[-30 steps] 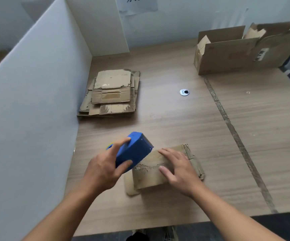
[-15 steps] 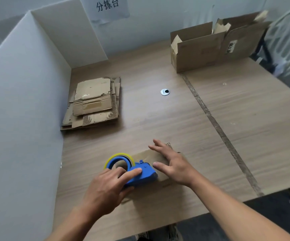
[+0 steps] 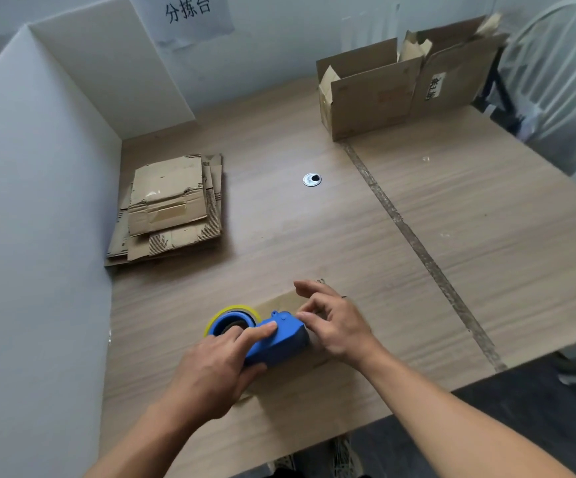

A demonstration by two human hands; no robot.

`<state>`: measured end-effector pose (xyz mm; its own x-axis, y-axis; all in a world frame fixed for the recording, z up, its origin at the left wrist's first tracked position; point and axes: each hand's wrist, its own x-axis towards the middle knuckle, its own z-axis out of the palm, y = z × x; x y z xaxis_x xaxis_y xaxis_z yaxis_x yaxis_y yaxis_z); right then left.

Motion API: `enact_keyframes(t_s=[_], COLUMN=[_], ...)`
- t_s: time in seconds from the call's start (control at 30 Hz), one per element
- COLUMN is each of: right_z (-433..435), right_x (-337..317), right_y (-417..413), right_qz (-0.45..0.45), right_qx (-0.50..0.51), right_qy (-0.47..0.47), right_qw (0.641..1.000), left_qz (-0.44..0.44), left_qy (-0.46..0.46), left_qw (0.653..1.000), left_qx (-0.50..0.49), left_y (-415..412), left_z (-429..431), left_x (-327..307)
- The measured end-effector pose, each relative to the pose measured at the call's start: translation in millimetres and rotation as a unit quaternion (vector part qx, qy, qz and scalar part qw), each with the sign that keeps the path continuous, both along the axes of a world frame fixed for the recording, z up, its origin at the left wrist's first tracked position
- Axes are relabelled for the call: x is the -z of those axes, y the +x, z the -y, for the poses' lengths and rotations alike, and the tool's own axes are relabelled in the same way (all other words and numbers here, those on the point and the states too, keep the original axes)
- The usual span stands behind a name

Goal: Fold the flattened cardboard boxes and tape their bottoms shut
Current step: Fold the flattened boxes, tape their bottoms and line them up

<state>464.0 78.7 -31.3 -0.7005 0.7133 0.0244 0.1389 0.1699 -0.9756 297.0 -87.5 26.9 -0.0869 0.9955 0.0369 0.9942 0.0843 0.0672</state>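
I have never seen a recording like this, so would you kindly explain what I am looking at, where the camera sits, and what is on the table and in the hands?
There is no machine here: the grips are a person's two bare hands, filmed by one wide-angle camera worn on the head, looking forward and down. The left hand grips a blue tape dispenser with a yellow-edged tape roll. The right hand lies over a small cardboard piece beneath the dispenser, fingertips at the dispenser's front. On the wooden table, a stack of flattened cardboard lies by the white partition, and open cardboard boxes stand at the far right.
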Motion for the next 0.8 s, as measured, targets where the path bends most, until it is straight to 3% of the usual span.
enact_keyframes(t_s=[0.17,0.27,0.4,0.53,0.8], right_z=[-8.7,-43.2,-59.3,-56.2,-58.4], right_x=[-15.8,-23.9,-24.3,-14.1,2.8], right_y=[26.2,51.9,53.1,47.2,36.2], right_qz=[-0.034,-0.100,0.008,0.063,0.104], right_qx=[0.098,0.204,0.147,0.127,0.148], right_qy=[-0.135,-0.268,-0.343,-0.360,-0.299], right_qw=[0.985,0.936,0.928,0.922,0.937], left_qz=[-0.004,-0.011,0.005,0.014,0.003], left_qy=[-0.009,-0.010,-0.021,-0.023,-0.024], left_qw=[1.000,1.000,1.000,1.000,1.000], left_qx=[0.011,0.012,-0.005,0.003,0.004], left_y=[1.3,2.4,0.4,-1.4,-1.4], left_z=[0.8,0.8,0.0,0.4,-0.4], left_x=[1.1,0.1,-1.5,0.9,0.5])
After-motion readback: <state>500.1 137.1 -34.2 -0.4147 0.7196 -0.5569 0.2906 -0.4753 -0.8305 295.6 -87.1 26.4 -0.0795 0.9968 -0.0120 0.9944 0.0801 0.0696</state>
